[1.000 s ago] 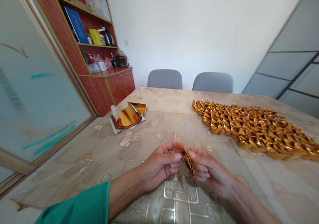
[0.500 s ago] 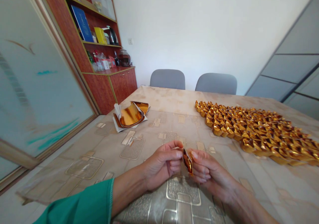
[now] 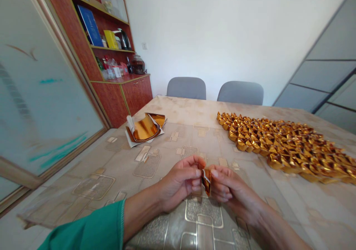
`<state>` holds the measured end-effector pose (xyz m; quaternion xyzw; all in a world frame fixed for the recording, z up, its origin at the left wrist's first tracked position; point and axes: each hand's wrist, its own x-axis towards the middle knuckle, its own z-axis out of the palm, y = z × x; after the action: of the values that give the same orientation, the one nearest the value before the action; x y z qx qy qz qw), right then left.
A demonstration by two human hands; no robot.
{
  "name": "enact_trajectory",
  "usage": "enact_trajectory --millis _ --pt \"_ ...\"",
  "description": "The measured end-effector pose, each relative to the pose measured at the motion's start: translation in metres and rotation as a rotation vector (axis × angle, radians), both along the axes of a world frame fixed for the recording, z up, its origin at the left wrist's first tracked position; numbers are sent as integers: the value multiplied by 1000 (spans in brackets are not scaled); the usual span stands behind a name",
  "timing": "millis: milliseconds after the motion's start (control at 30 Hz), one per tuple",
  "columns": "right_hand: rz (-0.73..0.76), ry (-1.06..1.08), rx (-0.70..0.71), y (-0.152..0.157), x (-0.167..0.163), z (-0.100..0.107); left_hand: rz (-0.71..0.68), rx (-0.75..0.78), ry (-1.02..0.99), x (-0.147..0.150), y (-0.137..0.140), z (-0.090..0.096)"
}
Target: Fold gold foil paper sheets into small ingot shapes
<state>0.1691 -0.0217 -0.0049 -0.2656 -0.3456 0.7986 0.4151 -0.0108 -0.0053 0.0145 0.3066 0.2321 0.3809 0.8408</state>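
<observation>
Between my two hands, above the near part of the table, is a small folded piece of gold foil paper (image 3: 206,183). My left hand (image 3: 183,183) pinches its left side between thumb and fingers. On the other side, my right hand (image 3: 230,187) grips it with the thumb uppermost and the fingers curled beneath. Its edges stand upright, and the fingers cover part of it. Rows of folded gold paper ingots (image 3: 278,142) sit close together on the right of the table. A loose stack of gold foil sheets (image 3: 146,129) lies curled at the left.
The table (image 3: 91,213) has a patterned, clear-looking cover. Two grey chairs (image 3: 186,88) (image 3: 240,92) stand at its far side. A red-brown shelf cabinet (image 3: 122,94) holding bottles and boxes is at the back left, beside a frosted sliding door (image 3: 41,94).
The folded foil paper has turned slightly and shifted a little left between my fingers. Both hands keep hold of it, and the view has moved very slightly.
</observation>
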Motion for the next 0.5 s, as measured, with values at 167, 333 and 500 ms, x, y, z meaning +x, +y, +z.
enact_trajectory --millis 167,333,500 --pt "43 126 -77 1 -1 3 -9 138 95 1 -3 1" --pt "66 114 -67 1 -3 0 21 170 155 3 -4 2" --pt "34 8 -18 -2 -3 -1 104 189 227 3 -3 2"
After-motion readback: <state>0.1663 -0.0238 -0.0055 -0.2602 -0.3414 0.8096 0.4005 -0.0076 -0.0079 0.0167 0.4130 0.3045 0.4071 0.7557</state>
